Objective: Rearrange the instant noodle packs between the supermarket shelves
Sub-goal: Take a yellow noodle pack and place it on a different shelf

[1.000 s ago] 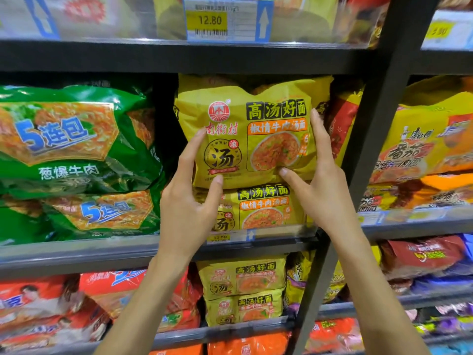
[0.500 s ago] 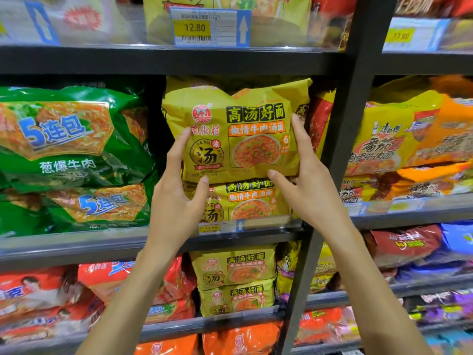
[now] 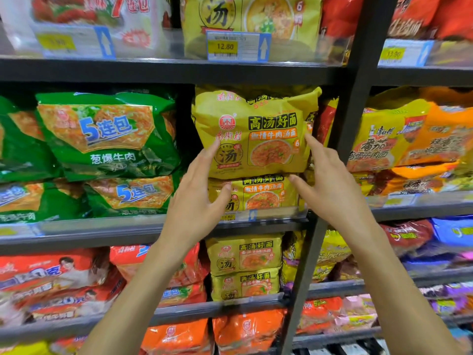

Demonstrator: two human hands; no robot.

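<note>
Your left hand (image 3: 197, 198) and right hand (image 3: 330, 185) are spread open on either side of the yellow noodle pack (image 3: 256, 134), fingertips at its lower corners, thumbs below over the second yellow pack (image 3: 261, 194) it rests on. Green packs (image 3: 102, 134) lie left of your grip, a dark upright post (image 3: 350, 124) right.

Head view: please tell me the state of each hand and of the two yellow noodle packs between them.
Upper yellow plastic noodle pack: tilted, resting on the lower pack, fingertips at both sides.
Lower yellow plastic noodle pack: lying flat on the shelf.
Left hand: open, fingertips at the upper pack's left edge.
Right hand: open, fingertips at its right edge.
</note>
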